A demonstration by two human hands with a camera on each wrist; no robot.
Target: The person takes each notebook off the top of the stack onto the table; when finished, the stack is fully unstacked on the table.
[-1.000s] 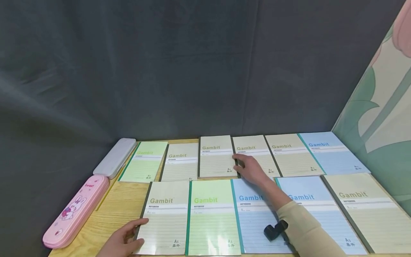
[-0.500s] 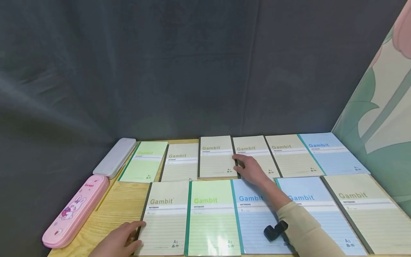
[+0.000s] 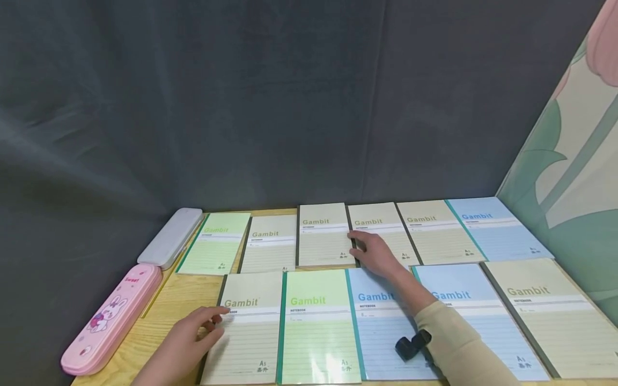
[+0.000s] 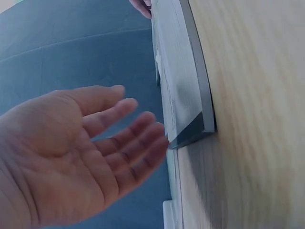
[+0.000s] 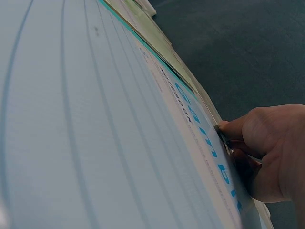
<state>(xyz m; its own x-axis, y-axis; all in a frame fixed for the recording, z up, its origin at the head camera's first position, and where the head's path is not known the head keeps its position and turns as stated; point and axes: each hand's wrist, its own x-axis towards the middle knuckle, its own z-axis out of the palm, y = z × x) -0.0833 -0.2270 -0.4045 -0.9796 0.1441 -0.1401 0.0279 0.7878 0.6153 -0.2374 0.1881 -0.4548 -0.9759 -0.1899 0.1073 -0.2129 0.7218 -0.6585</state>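
Observation:
My right hand (image 3: 379,256) reaches over the front row to a beige, dark-spined notebook (image 3: 374,212) in the back row. Its index finger and thumb pinch at the spine, beside the neighbouring beige notebook (image 3: 321,244). In the right wrist view the curled fingers (image 5: 233,131) meet a cover edge beyond a blue notebook (image 5: 119,143); the contact is partly hidden. My left hand (image 3: 185,340) hovers at the front-left beige notebook (image 3: 253,343), index finger over its spine side. Seen in the left wrist view, the palm (image 4: 62,157) holds nothing and the fingers are loosely bent.
Green (image 3: 318,343), blue (image 3: 386,343) and beige (image 3: 579,338) Gambit notebooks lie in two rows on the wooden table (image 3: 176,300). At left are a pink rabbit pencil case (image 3: 113,321) and a white case (image 3: 171,238). A dark curtain (image 3: 265,107) hangs behind.
My left hand has lifted from the left edge of the front-left notebook and shifted up and forward, over its title band. The right hand stays at the same spine.

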